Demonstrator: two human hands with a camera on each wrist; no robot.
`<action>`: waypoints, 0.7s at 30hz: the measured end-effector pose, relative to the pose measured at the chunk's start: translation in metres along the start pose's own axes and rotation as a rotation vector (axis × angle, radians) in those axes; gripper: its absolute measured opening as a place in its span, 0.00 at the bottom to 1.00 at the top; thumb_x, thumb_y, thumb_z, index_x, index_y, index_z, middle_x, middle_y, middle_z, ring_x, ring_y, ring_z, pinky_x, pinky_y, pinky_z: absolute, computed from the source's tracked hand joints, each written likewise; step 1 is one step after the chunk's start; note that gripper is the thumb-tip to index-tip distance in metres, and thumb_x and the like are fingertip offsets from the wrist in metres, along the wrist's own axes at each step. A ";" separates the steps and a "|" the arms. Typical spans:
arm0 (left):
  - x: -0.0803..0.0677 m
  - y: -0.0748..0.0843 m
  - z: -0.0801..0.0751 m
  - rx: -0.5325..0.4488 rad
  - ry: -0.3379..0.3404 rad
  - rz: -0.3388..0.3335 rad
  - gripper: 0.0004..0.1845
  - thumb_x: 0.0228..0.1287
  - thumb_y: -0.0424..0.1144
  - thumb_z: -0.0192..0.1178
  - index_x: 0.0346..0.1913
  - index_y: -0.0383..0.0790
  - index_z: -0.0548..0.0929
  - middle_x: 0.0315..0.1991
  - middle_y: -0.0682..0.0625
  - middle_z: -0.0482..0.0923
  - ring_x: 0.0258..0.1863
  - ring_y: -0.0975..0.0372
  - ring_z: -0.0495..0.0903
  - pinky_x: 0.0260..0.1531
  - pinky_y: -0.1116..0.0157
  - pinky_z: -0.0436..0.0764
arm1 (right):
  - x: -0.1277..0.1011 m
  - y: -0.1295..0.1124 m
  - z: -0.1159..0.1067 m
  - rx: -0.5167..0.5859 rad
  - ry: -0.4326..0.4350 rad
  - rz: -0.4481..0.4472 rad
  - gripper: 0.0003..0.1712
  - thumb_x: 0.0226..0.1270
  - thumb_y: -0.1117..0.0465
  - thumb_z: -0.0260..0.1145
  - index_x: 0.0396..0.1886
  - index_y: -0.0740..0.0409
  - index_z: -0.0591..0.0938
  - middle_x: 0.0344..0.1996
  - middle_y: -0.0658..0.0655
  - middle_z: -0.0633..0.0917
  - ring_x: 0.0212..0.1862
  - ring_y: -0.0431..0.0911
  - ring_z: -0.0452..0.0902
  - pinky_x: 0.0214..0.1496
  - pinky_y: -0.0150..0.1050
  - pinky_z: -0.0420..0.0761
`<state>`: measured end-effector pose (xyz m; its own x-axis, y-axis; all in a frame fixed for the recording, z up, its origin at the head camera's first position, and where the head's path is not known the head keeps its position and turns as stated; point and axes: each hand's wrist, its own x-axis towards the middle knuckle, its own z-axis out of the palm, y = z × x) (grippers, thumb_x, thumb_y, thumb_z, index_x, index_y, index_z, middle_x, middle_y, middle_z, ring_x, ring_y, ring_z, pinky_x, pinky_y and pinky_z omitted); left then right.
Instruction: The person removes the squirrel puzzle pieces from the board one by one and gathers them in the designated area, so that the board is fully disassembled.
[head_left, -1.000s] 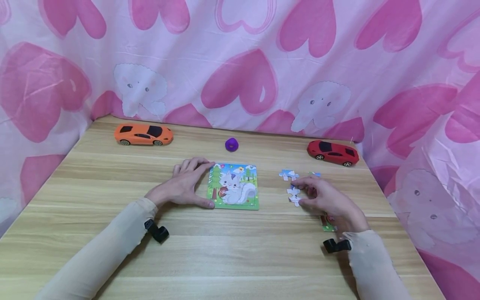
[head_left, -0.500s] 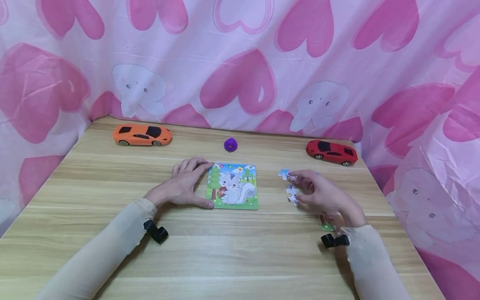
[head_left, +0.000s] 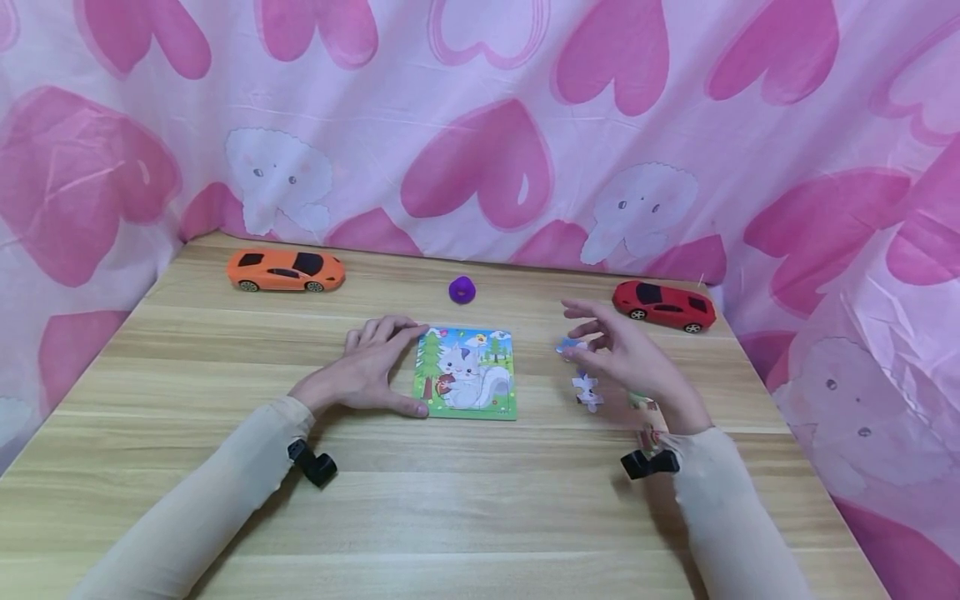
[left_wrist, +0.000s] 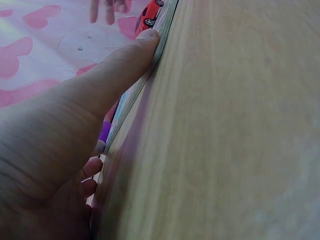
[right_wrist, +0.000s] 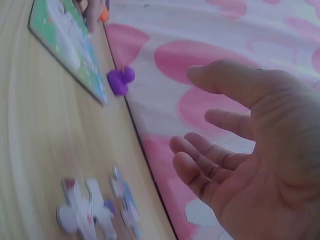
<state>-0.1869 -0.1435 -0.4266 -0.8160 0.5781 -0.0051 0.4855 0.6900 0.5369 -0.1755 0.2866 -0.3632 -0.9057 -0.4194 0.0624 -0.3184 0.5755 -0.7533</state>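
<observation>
A square picture puzzle with a squirrel on it lies flat on the table. My left hand is at its left side, the straight thumb touching the lower left corner and a finger touching the upper left one. In the left wrist view the thumb lies along the board's edge. Over the loose puzzle pieces hovers my right hand, its fingers spread and loosely bent around nothing. Another piece is partly hidden behind its fingers. More pieces show beneath the right wrist.
At the back of the wooden table stand an orange toy car on the left and a red toy car on the right. A small purple toy sits between them. A pink heart-patterned curtain hangs behind.
My right hand has risen off the loose pieces and shifted forward and slightly left, its fingers spreading. The left hand and puzzle board have stayed put.
</observation>
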 end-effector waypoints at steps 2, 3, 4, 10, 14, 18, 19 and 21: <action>0.000 0.000 0.000 0.002 -0.003 -0.003 0.73 0.46 0.75 0.83 0.90 0.46 0.59 0.85 0.41 0.55 0.79 0.43 0.55 0.68 0.41 0.58 | 0.003 -0.004 0.003 0.022 0.005 0.004 0.46 0.76 0.58 0.79 0.87 0.44 0.69 0.77 0.58 0.77 0.69 0.56 0.82 0.65 0.49 0.84; 0.000 -0.001 0.000 0.001 -0.004 -0.005 0.73 0.46 0.75 0.83 0.90 0.47 0.59 0.85 0.42 0.55 0.79 0.43 0.55 0.68 0.42 0.58 | 0.005 -0.007 0.004 0.033 0.007 0.001 0.46 0.76 0.57 0.79 0.88 0.43 0.68 0.78 0.57 0.77 0.69 0.56 0.82 0.66 0.52 0.84; 0.000 -0.001 0.001 0.002 -0.004 -0.005 0.73 0.46 0.76 0.83 0.90 0.47 0.59 0.85 0.42 0.55 0.79 0.43 0.55 0.68 0.42 0.58 | 0.007 -0.010 0.006 0.044 0.008 -0.001 0.47 0.75 0.57 0.80 0.88 0.43 0.68 0.78 0.56 0.77 0.70 0.55 0.82 0.67 0.55 0.83; 0.000 0.000 0.000 0.000 -0.005 -0.010 0.73 0.46 0.75 0.83 0.90 0.47 0.59 0.85 0.41 0.55 0.78 0.42 0.56 0.67 0.42 0.59 | 0.019 -0.026 0.019 0.105 0.013 -0.060 0.49 0.74 0.61 0.80 0.88 0.43 0.67 0.78 0.57 0.76 0.71 0.56 0.82 0.67 0.54 0.85; -0.001 0.000 0.000 -0.001 -0.006 -0.011 0.72 0.46 0.75 0.82 0.90 0.47 0.59 0.85 0.41 0.55 0.79 0.42 0.56 0.67 0.42 0.59 | 0.028 -0.031 0.029 0.168 0.002 -0.099 0.49 0.74 0.63 0.80 0.88 0.44 0.67 0.77 0.58 0.77 0.71 0.59 0.81 0.63 0.47 0.87; 0.000 0.000 0.000 0.001 -0.009 -0.013 0.73 0.46 0.76 0.82 0.90 0.47 0.59 0.85 0.41 0.55 0.79 0.42 0.55 0.67 0.42 0.59 | 0.033 -0.035 0.041 0.206 -0.015 -0.108 0.47 0.73 0.63 0.81 0.86 0.44 0.70 0.76 0.57 0.78 0.70 0.59 0.82 0.62 0.44 0.87; 0.000 0.000 -0.001 0.002 -0.010 -0.012 0.73 0.46 0.76 0.82 0.90 0.47 0.59 0.85 0.41 0.55 0.79 0.42 0.55 0.68 0.42 0.59 | 0.033 -0.035 0.044 0.213 -0.020 -0.108 0.47 0.72 0.63 0.81 0.86 0.44 0.70 0.75 0.56 0.78 0.69 0.60 0.82 0.62 0.44 0.87; 0.000 0.000 -0.001 0.002 -0.013 -0.013 0.73 0.46 0.76 0.82 0.90 0.47 0.59 0.85 0.41 0.55 0.79 0.43 0.55 0.67 0.43 0.59 | 0.035 -0.036 0.050 0.224 -0.036 -0.106 0.47 0.72 0.63 0.81 0.86 0.45 0.71 0.74 0.57 0.79 0.69 0.63 0.82 0.62 0.47 0.87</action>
<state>-0.1872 -0.1438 -0.4261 -0.8180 0.5747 -0.0229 0.4754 0.6981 0.5354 -0.1815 0.2164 -0.3661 -0.8589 -0.4958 0.1286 -0.3373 0.3584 -0.8705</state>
